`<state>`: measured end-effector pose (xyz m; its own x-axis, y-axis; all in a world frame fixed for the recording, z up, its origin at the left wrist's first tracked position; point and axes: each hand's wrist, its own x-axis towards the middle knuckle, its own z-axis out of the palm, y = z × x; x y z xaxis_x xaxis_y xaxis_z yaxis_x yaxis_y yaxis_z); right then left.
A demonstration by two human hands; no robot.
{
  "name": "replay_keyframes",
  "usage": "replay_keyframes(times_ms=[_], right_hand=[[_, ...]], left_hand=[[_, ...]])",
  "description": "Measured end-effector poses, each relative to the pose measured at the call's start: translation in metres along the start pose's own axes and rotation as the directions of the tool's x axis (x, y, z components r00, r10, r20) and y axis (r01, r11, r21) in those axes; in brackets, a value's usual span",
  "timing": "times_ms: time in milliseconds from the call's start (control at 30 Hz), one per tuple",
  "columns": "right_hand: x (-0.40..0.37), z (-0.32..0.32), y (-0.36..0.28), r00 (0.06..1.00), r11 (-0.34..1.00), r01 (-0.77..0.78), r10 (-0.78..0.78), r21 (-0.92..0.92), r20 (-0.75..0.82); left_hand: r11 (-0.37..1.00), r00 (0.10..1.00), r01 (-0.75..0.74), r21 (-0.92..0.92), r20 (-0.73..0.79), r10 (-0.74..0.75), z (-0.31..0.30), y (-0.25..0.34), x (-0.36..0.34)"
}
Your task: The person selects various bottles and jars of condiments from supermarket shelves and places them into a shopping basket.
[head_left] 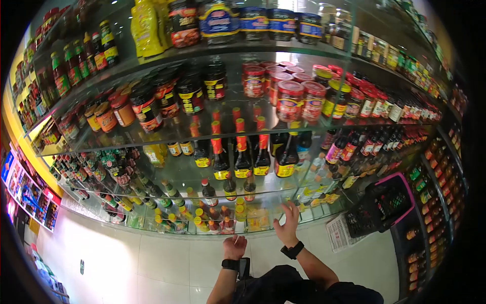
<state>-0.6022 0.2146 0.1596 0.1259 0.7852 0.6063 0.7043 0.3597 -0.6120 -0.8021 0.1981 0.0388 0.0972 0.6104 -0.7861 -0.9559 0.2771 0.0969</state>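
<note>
Glass shelves (pixel 121 148) rise above a pale tiled floor (pixel 162 253), and on their lowest level sit yellow packets (pixel 257 223), blurred but probably light, soft and slick, best pinched by an edge. Near them, the right hand (pixel 287 223) is spread and looks empty, while the left hand (pixel 234 247) is partly curled, and I cannot tell whether it holds anything. Outward, yellow-capped bottles (pixel 200 224) look smooth and stiff; higher up, slim-necked dark bottles (pixel 242 164) and squat red-lidded jars (pixel 290 103) seem heavier and breakable, better gripped round the body.
</note>
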Motion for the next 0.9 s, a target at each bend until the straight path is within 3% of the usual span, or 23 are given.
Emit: replay_keyframes(times_ms=[67,133,200,333,467,567,667,733,800,900], right_hand=[[-0.007,-0.026,0.009,0.998,0.982,-0.055,0.061,-0.178,0.029],[-0.015,-0.060,0.018,0.995,0.984,-0.069,0.078,-0.166,0.053],[-0.028,-0.095,0.037,0.992,0.985,-0.081,0.095,-0.154,0.086],[-0.084,-0.175,0.095,0.991,0.983,-0.104,0.116,-0.153,0.069],[-0.155,-0.270,0.156,0.920,0.890,-0.328,0.377,-0.317,0.104],[-0.216,-0.339,0.197,0.835,0.781,-0.471,0.544,-0.410,0.078],[-0.264,-0.405,0.227,0.738,0.661,-0.607,0.675,-0.440,-0.004],[-0.292,-0.438,0.242,0.648,0.561,-0.717,0.755,-0.413,-0.100],[-0.319,-0.464,0.263,0.590,0.486,-0.767,0.791,-0.420,-0.162],[-0.346,-0.495,0.281,0.449,0.361,-0.882,0.839,-0.302,-0.307]], left_hand=[[0.994,0.990,0.002,0.110,0.141,-0.018,0.005,-0.027,0.002],[0.992,0.958,-0.013,0.124,0.284,-0.023,0.015,-0.064,-0.004],[0.971,0.997,-0.021,0.238,0.078,0.002,0.028,-0.111,-0.008],[0.944,0.988,0.047,0.326,0.121,-0.091,0.012,-0.217,-0.005],[0.902,0.964,0.240,0.358,0.025,-0.266,-0.022,-0.333,-0.007],[0.846,0.915,0.403,0.348,-0.165,-0.368,-0.057,-0.405,-0.006],[0.783,0.900,0.429,0.451,-0.286,-0.328,-0.067,-0.468,-0.014],[0.757,0.888,0.452,0.473,-0.316,-0.333,-0.064,-0.501,-0.016],[0.666,0.889,0.455,0.591,-0.253,-0.383,-0.054,-0.538,-0.015],[0.552,0.871,0.471,0.688,-0.263,-0.414,-0.045,-0.593,-0.013]])
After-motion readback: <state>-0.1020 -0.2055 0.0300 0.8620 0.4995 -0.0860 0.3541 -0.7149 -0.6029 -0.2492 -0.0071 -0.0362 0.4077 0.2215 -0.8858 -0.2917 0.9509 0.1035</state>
